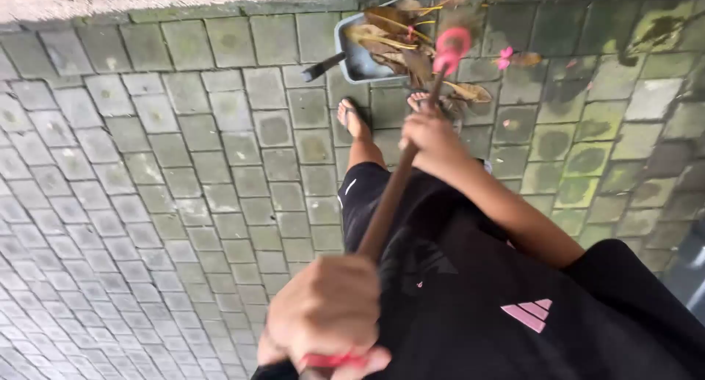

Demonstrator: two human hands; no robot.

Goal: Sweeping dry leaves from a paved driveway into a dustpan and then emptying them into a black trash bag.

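in the head view my left hand was clenched around the near end of a broom handle, a thin brown stick with a pink band just under my fist, and my right hand was wrapped around the same stick further down, past my knee. the handle ran away from me at a slant, from the bottom of the view up toward a grey dustpan lying on the paving stones. its far end carried a pink fitting that sat over the pan, and the bristles below it were too blurred for me to make out. the pan was piled with dry brown leaves, some spilling over its edge, with one more leaf on the stones beside it and a few pink petals nearby. the pan's dark handle stuck out to one side. my foot in a sandal stood just short of the pan; the other foot was mostly hidden behind my right hand and the stick. the stones were grey and mossy green. my black clothes filled the lower corner, and my left fist was soft with motion blur, its fingertips cut off by the bottom edge.
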